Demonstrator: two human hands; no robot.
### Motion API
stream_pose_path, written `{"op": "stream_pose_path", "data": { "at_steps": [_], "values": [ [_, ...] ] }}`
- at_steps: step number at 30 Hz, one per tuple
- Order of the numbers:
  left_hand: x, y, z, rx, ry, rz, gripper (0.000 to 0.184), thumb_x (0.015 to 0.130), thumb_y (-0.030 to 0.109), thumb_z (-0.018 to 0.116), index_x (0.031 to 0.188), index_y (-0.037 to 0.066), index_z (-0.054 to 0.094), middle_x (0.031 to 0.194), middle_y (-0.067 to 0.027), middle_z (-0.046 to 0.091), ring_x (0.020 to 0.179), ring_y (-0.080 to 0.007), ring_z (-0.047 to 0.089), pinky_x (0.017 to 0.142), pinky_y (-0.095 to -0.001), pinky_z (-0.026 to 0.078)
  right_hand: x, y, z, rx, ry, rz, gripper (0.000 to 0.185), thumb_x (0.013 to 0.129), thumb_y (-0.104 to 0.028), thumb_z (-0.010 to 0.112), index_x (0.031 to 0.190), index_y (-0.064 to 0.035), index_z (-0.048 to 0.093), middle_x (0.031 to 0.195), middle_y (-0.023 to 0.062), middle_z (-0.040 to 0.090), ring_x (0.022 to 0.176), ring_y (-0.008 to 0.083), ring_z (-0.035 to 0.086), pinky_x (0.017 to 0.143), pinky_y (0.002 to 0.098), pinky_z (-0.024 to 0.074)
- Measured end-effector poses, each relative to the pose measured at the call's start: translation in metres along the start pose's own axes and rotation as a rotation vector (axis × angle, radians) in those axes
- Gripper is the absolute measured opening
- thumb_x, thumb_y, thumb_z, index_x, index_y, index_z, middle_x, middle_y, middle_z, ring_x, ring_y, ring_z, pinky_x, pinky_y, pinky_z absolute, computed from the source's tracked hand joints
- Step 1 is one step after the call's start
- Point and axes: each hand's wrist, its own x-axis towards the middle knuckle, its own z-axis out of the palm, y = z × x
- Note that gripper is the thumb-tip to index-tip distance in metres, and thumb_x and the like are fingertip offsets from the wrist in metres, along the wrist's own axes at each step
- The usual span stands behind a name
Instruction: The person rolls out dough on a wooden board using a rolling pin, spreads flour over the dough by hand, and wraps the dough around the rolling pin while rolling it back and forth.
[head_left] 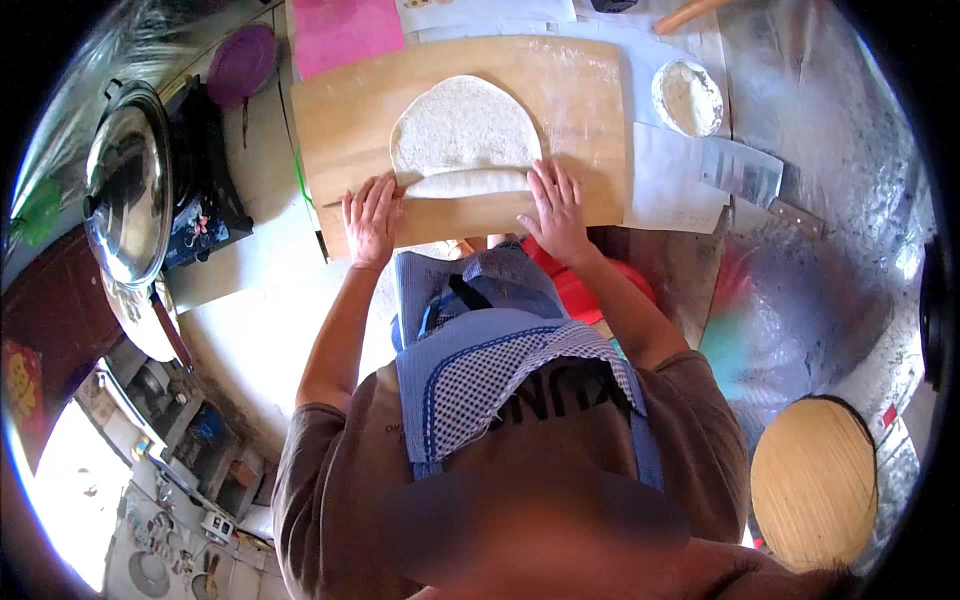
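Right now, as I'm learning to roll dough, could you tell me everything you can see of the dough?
The dough is pale, soft-looking and finely mottled. Its far part lies flat on the board, with a rounded outer edge; its near part is rolled into a smoother log lying crosswise. The left hand is at the log's left end, the right hand at its right; exact fingertip contact is hard to tell.
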Motion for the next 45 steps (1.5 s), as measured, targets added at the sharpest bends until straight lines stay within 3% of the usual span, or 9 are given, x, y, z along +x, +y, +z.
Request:
{"op": "stream_pose_path", "data": {
  "at_steps": [4,10,13,16,28,37,39,41,45],
  "values": [
    [-0.031,0.008,0.006,0.011,0.042,-0.058,0.034,0.090,0.020,0.057,0.123,0.020,0.065,0.121,-0.0009,0.062,0.119,-0.0232,0.053,0.115,-0.0513,0.027,-0.022,-0.008,-0.004,0.106,-0.032,-0.027,0.073,0.083,-0.035,0.070,0.144,-0.0052,0.044,0.156,0.0122,0.035,0.144,0.0366,0.029,0.115,0.0584,0.0222],
    [-0.049,0.014,0.000,0.056,0.077,-0.036,0.024,0.083,0.013,0.060,0.103,0.020,0.071,0.101,0.0001,0.063,0.101,-0.0224,0.058,0.100,-0.0450,0.038,0.094,0.014,0.012,0.247,0.379,0.147,0.053,0.083,-0.020,0.074,0.130,-0.0032,0.056,0.123,0.0121,0.065,0.112,0.0359,0.057,0.096,0.0459,0.0446],
    [-0.058,0.009,-0.003,0.070,0.025,-0.041,0.027,0.082,0.010,0.058,0.103,0.021,0.070,0.101,0.0005,0.063,0.100,-0.0223,0.058,0.099,-0.0440,0.038,0.162,0.002,0.003,0.279,0.300,0.300,0.040,0.087,-0.021,0.071,0.121,-0.0045,0.062,0.119,0.0132,0.066,0.109,0.0337,0.060,0.093,0.0438,0.0475],
    [-0.061,0.009,-0.014,0.049,-0.032,-0.006,0.030,0.082,0.009,0.056,0.105,0.020,0.070,0.103,-0.0017,0.063,0.100,-0.0229,0.059,0.095,-0.0425,0.039,0.199,-0.006,0.003,0.305,-0.288,0.477,0.030,0.087,-0.025,0.071,0.109,-0.0057,0.067,0.107,0.0140,0.069,0.097,0.0344,0.064,0.085,0.0464,0.0503],
    [-0.087,0.027,-0.024,-0.148,-0.170,-0.222,0.020,0.088,0.007,0.065,0.107,0.012,0.066,0.104,-0.0074,0.058,0.091,-0.0276,0.059,0.079,-0.0419,0.048,0.146,0.187,-0.072,0.395,0.564,0.453,0.018,0.088,-0.022,0.066,0.098,-0.0073,0.071,0.100,0.0147,0.070,0.090,0.0299,0.067,0.079,0.0395,0.0528],
    [-0.099,0.029,0.005,-0.601,-0.001,-0.616,0.032,0.082,-0.010,0.062,0.111,0.003,0.059,0.097,-0.0090,0.051,0.085,-0.0203,0.053,0.077,-0.0319,0.048,0.104,0.308,-0.092,-0.219,-0.148,0.667,0.031,0.087,-0.022,0.061,0.114,-0.0127,0.072,0.115,0.0171,0.069,0.107,0.0351,0.065,0.091,0.0446,0.0501],
    [-0.100,0.024,0.020,-0.801,0.062,-0.708,0.033,0.084,-0.007,0.063,0.115,0.002,0.058,0.096,-0.0072,0.051,0.087,-0.0174,0.052,0.078,-0.0301,0.046,0.095,0.314,-0.090,-0.248,0.048,0.641,0.024,0.088,-0.017,0.064,0.108,-0.0064,0.072,0.106,0.0155,0.072,0.094,0.0297,0.069,0.082,0.0407,0.0530],
    [-0.095,0.029,0.018,-0.818,0.033,-0.721,0.033,0.086,-0.004,0.065,0.117,0.003,0.058,0.095,-0.0060,0.052,0.084,-0.0158,0.050,0.078,-0.0289,0.046,0.086,0.356,-0.079,0.976,0.257,0.788,0.018,0.088,-0.010,0.068,0.104,-0.0011,0.071,0.097,0.0107,0.072,0.082,0.0196,0.068,0.072,0.0321,0.0541],
    [-0.087,0.038,0.020,-0.982,0.053,-0.807,0.032,0.088,-0.003,0.065,0.118,0.004,0.056,0.087,-0.0001,0.052,0.080,-0.0106,0.049,0.073,-0.0258,0.043,0.101,0.218,-0.109,1.435,0.416,0.607,0.018,0.089,-0.005,0.067,0.105,0.0028,0.068,0.086,0.0065,0.069,0.075,0.0134,0.064,0.069,0.0240,0.0528]
  ]
}}
